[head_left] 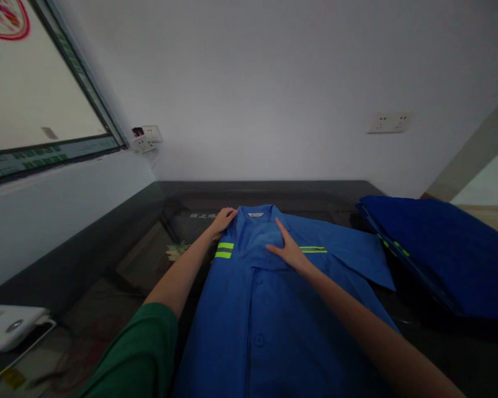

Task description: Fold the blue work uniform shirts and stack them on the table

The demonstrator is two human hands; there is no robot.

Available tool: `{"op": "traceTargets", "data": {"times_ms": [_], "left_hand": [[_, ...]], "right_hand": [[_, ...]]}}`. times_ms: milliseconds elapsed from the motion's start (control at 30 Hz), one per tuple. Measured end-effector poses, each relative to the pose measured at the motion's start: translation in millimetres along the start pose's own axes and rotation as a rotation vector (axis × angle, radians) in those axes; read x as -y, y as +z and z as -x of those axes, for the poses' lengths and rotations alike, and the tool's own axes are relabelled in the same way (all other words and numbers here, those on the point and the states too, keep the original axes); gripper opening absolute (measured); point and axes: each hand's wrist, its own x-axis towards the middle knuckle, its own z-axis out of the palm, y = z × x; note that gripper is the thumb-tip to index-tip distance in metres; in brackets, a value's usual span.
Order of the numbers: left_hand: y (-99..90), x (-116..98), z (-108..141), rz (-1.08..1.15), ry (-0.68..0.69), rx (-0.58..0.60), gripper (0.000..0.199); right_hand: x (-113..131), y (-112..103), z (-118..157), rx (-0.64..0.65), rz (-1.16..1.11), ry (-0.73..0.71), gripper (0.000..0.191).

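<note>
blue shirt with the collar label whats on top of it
The left hand is at one shoulder of the shirt, the right hand and forearm over its front. What they cover is hidden.

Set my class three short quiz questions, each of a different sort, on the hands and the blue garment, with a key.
1. True or false: the right hand has its thumb and index finger pinched together.
2. Which part of the blue garment is the left hand nearest? A) hem B) lower button C) collar
3. Fill in: the darker blue folded cloth lies to the ____ of the garment.

Key: 1 false; 2 C; 3 right.
</note>
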Motion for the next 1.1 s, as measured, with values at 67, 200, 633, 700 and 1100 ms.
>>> {"op": "traceTargets", "data": {"times_ms": [67, 200, 633, 700, 1100], "left_hand": [[4.8, 4.0, -4.7, -0.052, 0.027, 0.022, 0.026], [10.0, 9.7, -12.5, -0.13, 0.094, 0.094, 0.028], [12.7, 13.4, -12.3, -0.379, 0.198, 0.131, 0.024], [9.1, 8.8, -8.6, -0.438, 0.155, 0.02, 0.026], [-29.8, 10.6, 48.0, -0.545, -0.354, 0.192, 0.037]], "right_hand": [[5.0, -2.5, 7.1, 0.077, 0.139, -0.047, 0.066], [21.1, -9.0, 19.9, 0.153, 0.137, 0.07, 0.049], [4.0, 2.3, 72.1, 0.155, 0.253, 0.198, 0.064], [11.8, -0.1, 69.9, 0.166, 0.284, 0.195, 0.064], [68.3, -10.5, -7.4, 0.321, 0.554, -0.036, 0.022]]}}
